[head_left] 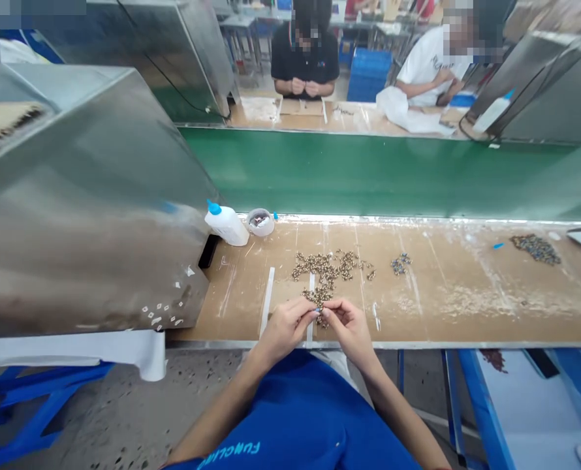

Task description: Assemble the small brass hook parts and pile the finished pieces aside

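Note:
My left hand (285, 329) and my right hand (349, 329) meet at the fingertips near the front of a cardboard-covered bench (447, 307). Pinched between them is a tiny part (318, 311) with a blue speck, too small to identify. Just beyond my fingers spreads a loose pile of small brass-coloured metal parts (327, 274), and its lower end touches my hands. A smaller cluster of bluish parts (401, 263) lies to the right. Farther right is a dark heap of parts (535, 249). A white glue bottle with a blue cap (226, 223) lies tilted beside a small round dish (260, 222).
A stainless steel hood (85, 196) fills the left. A green conveyor belt (369, 173) runs behind the bench. Beyond it, two co-workers (305, 59) sit at a facing bench. White strips (267, 301) are stuck to the cardboard near my hands.

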Action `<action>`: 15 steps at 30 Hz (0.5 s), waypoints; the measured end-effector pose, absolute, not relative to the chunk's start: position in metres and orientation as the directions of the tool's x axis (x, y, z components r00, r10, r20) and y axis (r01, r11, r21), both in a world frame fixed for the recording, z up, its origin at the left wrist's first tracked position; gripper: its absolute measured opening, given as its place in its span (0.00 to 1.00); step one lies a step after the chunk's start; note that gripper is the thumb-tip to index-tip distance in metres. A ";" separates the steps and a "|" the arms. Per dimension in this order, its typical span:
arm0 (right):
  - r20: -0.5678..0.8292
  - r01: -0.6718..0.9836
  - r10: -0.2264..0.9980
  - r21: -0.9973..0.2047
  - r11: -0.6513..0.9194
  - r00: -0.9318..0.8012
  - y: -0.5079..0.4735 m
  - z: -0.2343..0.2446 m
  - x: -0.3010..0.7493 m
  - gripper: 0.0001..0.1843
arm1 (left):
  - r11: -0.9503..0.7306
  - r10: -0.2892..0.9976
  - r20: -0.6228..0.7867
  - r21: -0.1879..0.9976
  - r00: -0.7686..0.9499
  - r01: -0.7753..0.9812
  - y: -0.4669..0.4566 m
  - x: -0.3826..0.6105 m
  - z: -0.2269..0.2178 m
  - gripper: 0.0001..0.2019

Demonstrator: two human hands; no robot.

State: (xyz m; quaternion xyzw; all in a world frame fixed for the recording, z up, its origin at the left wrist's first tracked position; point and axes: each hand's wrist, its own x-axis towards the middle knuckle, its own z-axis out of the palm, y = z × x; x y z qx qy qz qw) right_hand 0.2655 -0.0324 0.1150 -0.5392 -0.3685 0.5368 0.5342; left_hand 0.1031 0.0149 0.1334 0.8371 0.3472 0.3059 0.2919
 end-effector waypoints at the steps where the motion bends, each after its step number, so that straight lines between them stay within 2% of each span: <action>1: -0.188 -0.179 0.970 -0.971 -0.160 0.155 -0.032 0.114 0.265 0.26 | -0.584 0.764 0.301 0.700 0.571 0.411 0.014 0.102 0.133 0.14; 15: -0.115 -0.181 0.989 -0.979 -0.097 0.096 -0.036 0.112 0.257 0.25 | -0.641 0.741 0.356 0.630 0.570 0.439 0.008 0.095 0.135 0.16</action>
